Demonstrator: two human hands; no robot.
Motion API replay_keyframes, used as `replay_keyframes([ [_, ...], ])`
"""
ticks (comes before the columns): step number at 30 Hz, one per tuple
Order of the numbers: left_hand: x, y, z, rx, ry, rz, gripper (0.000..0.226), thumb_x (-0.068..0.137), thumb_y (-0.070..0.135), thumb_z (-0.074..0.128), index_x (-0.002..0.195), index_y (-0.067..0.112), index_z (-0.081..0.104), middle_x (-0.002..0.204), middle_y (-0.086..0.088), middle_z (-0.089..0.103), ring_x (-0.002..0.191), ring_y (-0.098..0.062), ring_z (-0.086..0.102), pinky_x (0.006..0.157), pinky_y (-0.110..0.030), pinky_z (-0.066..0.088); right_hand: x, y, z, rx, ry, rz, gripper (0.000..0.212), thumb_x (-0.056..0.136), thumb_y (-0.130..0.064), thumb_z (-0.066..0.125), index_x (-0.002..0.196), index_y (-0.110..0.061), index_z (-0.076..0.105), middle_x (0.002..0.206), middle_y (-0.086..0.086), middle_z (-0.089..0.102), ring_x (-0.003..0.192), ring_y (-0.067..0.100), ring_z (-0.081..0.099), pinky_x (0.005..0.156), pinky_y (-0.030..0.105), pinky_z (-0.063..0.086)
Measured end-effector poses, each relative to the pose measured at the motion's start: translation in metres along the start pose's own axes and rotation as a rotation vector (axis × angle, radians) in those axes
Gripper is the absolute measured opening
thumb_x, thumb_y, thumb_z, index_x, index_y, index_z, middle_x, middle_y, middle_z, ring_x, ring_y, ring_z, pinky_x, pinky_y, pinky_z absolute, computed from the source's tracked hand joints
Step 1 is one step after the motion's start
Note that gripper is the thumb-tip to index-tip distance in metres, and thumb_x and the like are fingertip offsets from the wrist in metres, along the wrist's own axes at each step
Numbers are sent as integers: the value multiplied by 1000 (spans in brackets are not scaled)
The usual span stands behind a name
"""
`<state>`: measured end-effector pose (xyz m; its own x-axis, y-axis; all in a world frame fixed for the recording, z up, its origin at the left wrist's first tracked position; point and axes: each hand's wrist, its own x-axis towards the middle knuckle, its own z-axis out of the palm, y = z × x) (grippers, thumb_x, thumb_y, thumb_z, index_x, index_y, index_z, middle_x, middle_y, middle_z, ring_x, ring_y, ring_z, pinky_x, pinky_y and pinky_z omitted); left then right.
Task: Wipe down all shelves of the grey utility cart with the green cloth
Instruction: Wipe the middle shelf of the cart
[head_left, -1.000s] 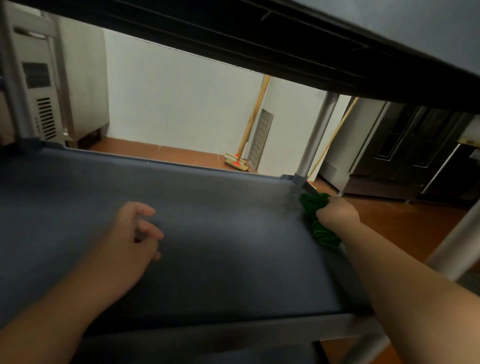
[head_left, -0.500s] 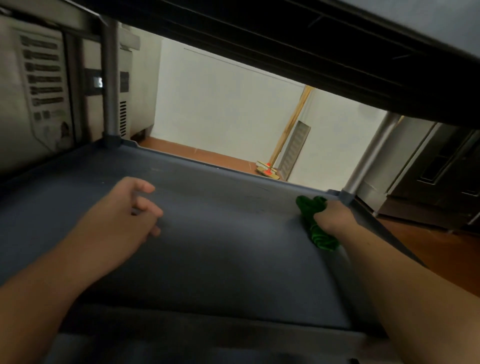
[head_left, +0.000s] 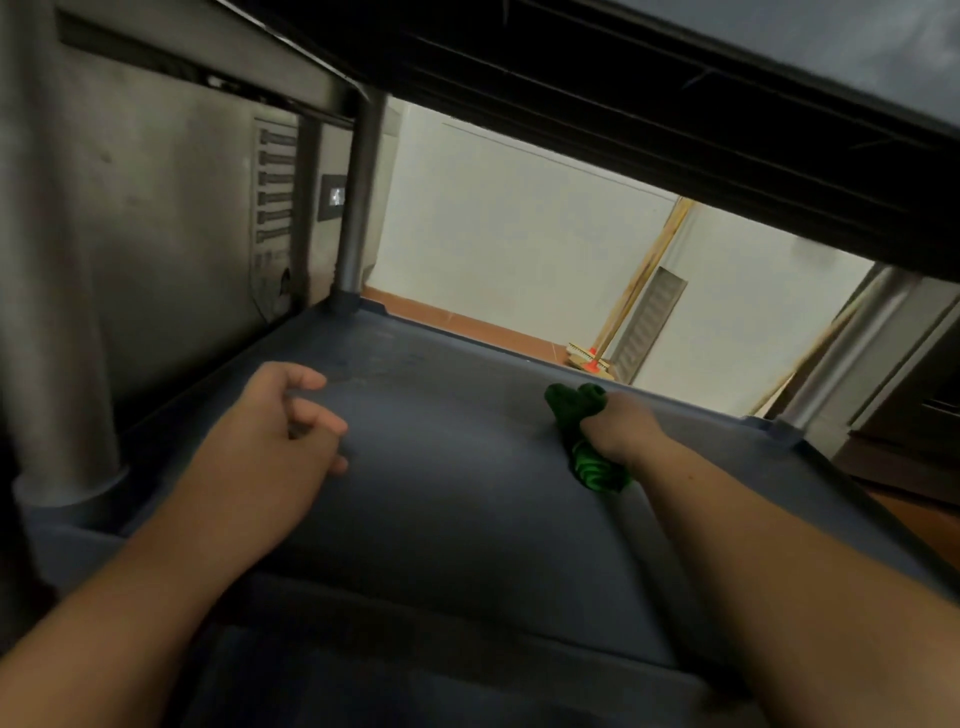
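I look in under the upper shelf of the grey utility cart at a lower grey shelf. My right hand is closed on the bunched green cloth and presses it on the shelf, right of the middle and close to the far rim. My left hand rests on the shelf's left part with its fingers loosely curled and nothing in it. Both forearms reach in from the near edge.
Grey posts stand at the far left corner, the near left and the far right. A steel appliance stands close on the left. A broom and a vent panel lean on the white wall beyond.
My right hand has slid the green cloth leftward along the far part of the shelf, away from the right post. The view has turned left. My left hand stays put.
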<state>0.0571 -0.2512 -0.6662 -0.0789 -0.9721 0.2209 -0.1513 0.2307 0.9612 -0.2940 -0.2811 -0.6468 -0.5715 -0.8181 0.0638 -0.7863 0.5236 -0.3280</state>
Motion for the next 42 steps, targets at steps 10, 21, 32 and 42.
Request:
replay_keyframes([
  [10, -4, -10, -25, 39, 60, -5, 44, 83, 9, 53, 100, 48, 42, 88, 17, 61, 81, -17, 66, 77, -51, 54, -13, -111, 42, 97, -59, -139, 14, 89, -13, 52, 91, -3, 60, 79, 11, 62, 77, 25, 63, 60, 32, 48],
  [21, 5, -14, -36, -182, 24, -202, 41, 92, -6, 48, 124, 17, 35, 85, -5, 59, 69, -18, 64, 66, -28, 59, -27, -198, 72, 145, -96, -278, 16, 87, -14, 52, 88, -2, 63, 80, 14, 64, 79, 28, 64, 67, 35, 50],
  [32, 6, -16, -34, -93, 9, -227, 43, 82, -4, 56, 92, 32, 33, 87, -5, 55, 78, -23, 64, 76, -37, 59, -51, -278, 98, 194, -180, -492, 11, 87, -18, 56, 84, -9, 62, 79, 9, 64, 76, 27, 61, 56, 29, 42],
  [42, 3, -16, -33, -43, 160, -175, 40, 77, 2, 58, 90, 29, 33, 94, -9, 60, 77, -30, 65, 70, -44, 56, -62, -259, 86, 186, -205, -529, 21, 88, -17, 60, 101, -2, 67, 90, 13, 68, 82, 29, 64, 68, 34, 47],
])
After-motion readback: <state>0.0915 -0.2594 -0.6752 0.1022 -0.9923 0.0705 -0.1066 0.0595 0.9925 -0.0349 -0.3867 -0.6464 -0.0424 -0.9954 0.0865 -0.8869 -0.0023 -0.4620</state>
